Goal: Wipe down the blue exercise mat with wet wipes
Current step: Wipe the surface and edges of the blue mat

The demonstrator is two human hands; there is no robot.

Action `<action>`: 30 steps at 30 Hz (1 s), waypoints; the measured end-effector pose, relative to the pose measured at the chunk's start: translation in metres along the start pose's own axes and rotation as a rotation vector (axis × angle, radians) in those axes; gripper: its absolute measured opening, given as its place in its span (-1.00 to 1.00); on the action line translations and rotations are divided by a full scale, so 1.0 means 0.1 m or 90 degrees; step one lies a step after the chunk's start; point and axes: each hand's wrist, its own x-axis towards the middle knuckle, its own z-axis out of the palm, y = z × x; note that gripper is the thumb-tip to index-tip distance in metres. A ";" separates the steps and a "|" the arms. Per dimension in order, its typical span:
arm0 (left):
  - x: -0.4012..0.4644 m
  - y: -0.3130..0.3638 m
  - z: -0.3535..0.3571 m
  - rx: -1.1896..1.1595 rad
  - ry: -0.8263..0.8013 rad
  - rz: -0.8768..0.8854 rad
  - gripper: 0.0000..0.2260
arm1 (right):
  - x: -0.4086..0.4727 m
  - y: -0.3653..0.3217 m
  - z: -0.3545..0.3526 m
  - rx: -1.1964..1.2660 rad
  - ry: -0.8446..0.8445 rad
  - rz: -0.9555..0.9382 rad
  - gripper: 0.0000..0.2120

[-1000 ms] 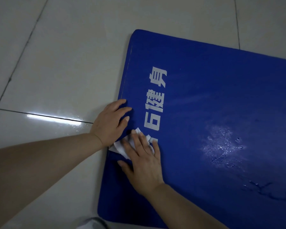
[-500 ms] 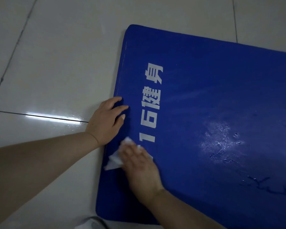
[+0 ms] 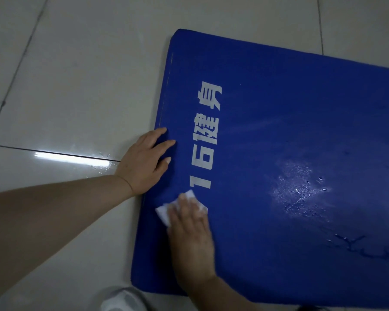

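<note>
Dim, cool, bluish light is filling the scene, seemingly coming from above. A bright streak of glare is lying on the glossy floor (image 3: 72,158) along a tile joint, and a wet patch on the blue mat (image 3: 296,187) is glinting white. Soft shadow is gathering under the left hand (image 3: 144,162). The right hand (image 3: 189,241) and the white wipe (image 3: 164,213) are smearing with motion blur. Straight lines are bowing towards the frame edges.
</note>
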 end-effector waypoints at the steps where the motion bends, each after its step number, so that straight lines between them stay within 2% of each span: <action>1: 0.00 0.00 0.00 0.002 -0.002 -0.002 -0.61 | 0.04 -0.14 -0.02 0.010 -0.015 -0.021 -0.54; 6: 0.01 0.01 0.02 0.019 0.009 -0.005 -0.61 | 0.17 -0.18 -0.07 -0.046 -0.072 -0.176 -0.56; 10: 0.03 0.05 0.09 -0.007 0.047 -0.004 -0.64 | 0.06 0.37 -0.14 -0.157 -0.081 -0.287 -0.50; 12: 0.05 0.08 0.16 -0.014 0.048 0.006 -0.63 | -0.05 0.68 -0.16 -0.189 -0.042 -0.314 -0.52; 15: 0.06 0.14 0.30 -0.038 0.055 -0.011 -0.60 | -0.15 1.01 -0.17 -0.212 -0.013 -0.340 -0.54; 20: 0.05 0.13 0.40 -0.033 0.061 -0.023 -0.56 | -0.08 1.06 -0.07 -0.203 -0.002 -0.379 -0.49; 30: 0.08 0.18 0.36 0.020 0.017 -0.045 -0.56 | -0.01 1.07 -0.18 -0.161 -0.088 -0.394 -0.43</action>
